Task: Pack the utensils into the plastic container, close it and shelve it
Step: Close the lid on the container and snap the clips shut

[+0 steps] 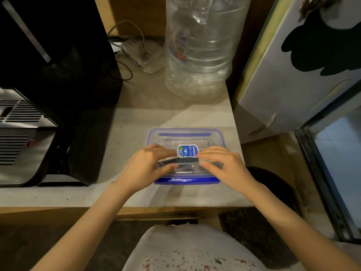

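A clear rectangular plastic container with a blue-rimmed lid (184, 155) is sitting at centre frame on the pale speckled stone bench (136, 130), near its front edge and right end. The left hand (150, 163) is resting on the lid's left part, the right hand (220, 163) on its right part, with an oval paper sticker (187, 151) lying between them. Dark utensils (175, 163) are lying inside the container. Behind it, at upper centre, a large clear plastic water bottle (201, 47) is standing. A black and silver appliance (39, 90) is occupying the left of the frame.
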{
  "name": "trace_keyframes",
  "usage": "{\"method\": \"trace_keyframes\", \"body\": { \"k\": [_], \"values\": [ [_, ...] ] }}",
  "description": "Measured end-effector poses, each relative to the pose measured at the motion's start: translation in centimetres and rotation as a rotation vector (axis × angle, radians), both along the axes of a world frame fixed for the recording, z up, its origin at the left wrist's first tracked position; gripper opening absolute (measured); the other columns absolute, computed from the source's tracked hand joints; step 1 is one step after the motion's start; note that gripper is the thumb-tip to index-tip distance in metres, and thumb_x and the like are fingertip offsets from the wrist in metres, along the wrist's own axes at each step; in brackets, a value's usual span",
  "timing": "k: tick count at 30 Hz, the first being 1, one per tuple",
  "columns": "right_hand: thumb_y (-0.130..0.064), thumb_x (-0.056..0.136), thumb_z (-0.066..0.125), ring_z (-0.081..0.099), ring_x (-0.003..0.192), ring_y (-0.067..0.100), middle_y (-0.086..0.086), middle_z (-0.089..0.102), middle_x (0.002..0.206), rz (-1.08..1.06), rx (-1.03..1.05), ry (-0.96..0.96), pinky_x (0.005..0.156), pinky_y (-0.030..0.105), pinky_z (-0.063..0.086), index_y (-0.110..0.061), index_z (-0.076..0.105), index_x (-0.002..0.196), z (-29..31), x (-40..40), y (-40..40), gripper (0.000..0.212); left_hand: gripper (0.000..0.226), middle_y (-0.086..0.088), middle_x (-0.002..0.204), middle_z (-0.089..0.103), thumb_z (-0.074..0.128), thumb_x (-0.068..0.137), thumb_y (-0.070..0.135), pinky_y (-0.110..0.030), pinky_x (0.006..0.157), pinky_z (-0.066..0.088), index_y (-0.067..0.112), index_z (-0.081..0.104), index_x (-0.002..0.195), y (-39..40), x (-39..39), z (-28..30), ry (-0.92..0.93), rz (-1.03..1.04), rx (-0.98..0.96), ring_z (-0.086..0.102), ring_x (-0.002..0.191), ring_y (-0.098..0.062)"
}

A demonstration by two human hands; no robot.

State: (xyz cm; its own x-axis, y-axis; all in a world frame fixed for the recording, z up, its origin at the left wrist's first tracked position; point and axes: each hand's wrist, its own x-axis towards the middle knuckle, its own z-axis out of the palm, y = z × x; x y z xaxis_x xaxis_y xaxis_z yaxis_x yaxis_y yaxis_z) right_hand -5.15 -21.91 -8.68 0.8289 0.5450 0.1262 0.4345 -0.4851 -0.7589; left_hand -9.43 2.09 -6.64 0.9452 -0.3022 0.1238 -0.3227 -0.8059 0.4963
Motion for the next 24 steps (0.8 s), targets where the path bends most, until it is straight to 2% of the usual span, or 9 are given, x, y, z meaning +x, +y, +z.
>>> {"method": "trace_keyframes", "body": {
  "k": [3,5,7,11,13,15,17,20,24],
  "values": [
    [-0.005,0.082,0.068,0.055,0.108,0.010,0.011,0.069,0.113,-0.133,0.032,-0.073,0.094,0.009,0.043,-0.006,0.070,0.107,-0.1,2.7,1.0,0.025,0.050,-0.004,0.107,0.073,0.045,0.081,0.050,-0.029,0.085,0.046,0.015,0.069,0.107,-0.3,2.4,-0.2,-0.028,0.133,-0.065,0.062,0.102,-0.021],
    [-0.005,0.083,0.067,0.053,0.113,0.011,0.012,0.067,0.117,-0.190,0.027,-0.078,0.097,0.005,0.036,-0.005,0.069,0.109,0.1,4.3,1.6,0.025,0.034,-0.006,0.100,0.073,0.058,0.083,0.039,-0.030,0.084,0.046,0.013,0.071,0.101,-0.4,4.0,-0.4,-0.079,0.229,-0.075,0.062,0.096,-0.025],
    [-0.009,0.085,0.066,0.052,0.120,0.016,0.011,0.063,0.124,-0.206,-0.001,-0.063,0.100,0.010,0.031,-0.006,0.066,0.114,0.4,5.7,2.0,0.030,0.027,-0.009,0.100,0.070,0.067,0.081,0.031,-0.028,0.084,0.042,0.012,0.072,0.100,-0.4,5.4,-0.6,-0.109,0.340,-0.074,0.060,0.095,-0.028],
    [-0.029,0.086,0.065,0.045,0.128,0.019,0.006,0.053,0.136,-0.210,-0.105,0.071,0.104,0.027,0.033,-0.015,0.054,0.129,0.6,7.8,2.4,0.047,0.051,-0.009,0.119,0.061,0.075,0.070,0.043,-0.033,0.096,0.039,0.014,0.066,0.111,-0.3,7.5,-0.6,0.016,0.480,-0.092,0.052,0.113,-0.026],
    [-0.041,0.084,0.063,0.043,0.130,0.019,0.004,0.048,0.141,-0.196,-0.144,0.204,0.108,0.036,0.037,-0.022,0.046,0.135,0.2,8.4,2.3,0.058,0.063,-0.008,0.128,0.057,0.074,0.068,0.050,-0.034,0.099,0.039,0.017,0.060,0.120,-0.2,8.1,-0.7,0.166,0.499,-0.090,0.050,0.120,-0.025],
    [-0.050,0.080,0.063,0.045,0.129,0.020,0.004,0.047,0.142,-0.202,-0.135,0.350,0.106,0.042,0.041,-0.025,0.040,0.138,-0.2,8.7,2.1,0.067,0.071,-0.007,0.131,0.057,0.073,0.067,0.055,-0.032,0.096,0.041,0.018,0.054,0.125,0.1,8.5,-1.0,0.364,0.535,-0.169,0.052,0.120,-0.024],
    [-0.055,0.077,0.063,0.049,0.125,0.021,0.006,0.050,0.138,-0.219,-0.127,0.414,0.103,0.043,0.045,-0.024,0.040,0.137,-0.4,9.0,1.9,0.071,0.074,-0.007,0.128,0.059,0.072,0.065,0.060,-0.029,0.088,0.040,0.019,0.055,0.124,0.3,8.8,-1.3,0.486,0.560,-0.237,0.055,0.114,-0.022],
    [-0.055,0.077,0.063,0.050,0.122,0.021,0.007,0.049,0.138,-0.235,-0.130,0.421,0.101,0.042,0.046,-0.024,0.039,0.136,-0.6,9.0,1.9,0.071,0.065,-0.007,0.119,0.063,0.073,0.067,0.055,-0.024,0.080,0.038,0.020,0.059,0.120,0.4,8.9,-1.5,0.482,0.577,-0.266,0.054,0.095,-0.017],
    [-0.046,0.080,0.064,0.051,0.116,0.015,0.005,0.052,0.132,-0.229,-0.109,0.314,0.098,0.036,0.047,-0.019,0.044,0.133,-0.5,8.8,2.2,0.063,0.066,-0.006,0.118,0.062,0.075,0.069,0.046,-0.024,0.081,0.042,0.017,0.054,0.125,0.3,8.7,-1.4,0.430,0.523,-0.351,0.056,0.096,-0.015]
  ]
}}
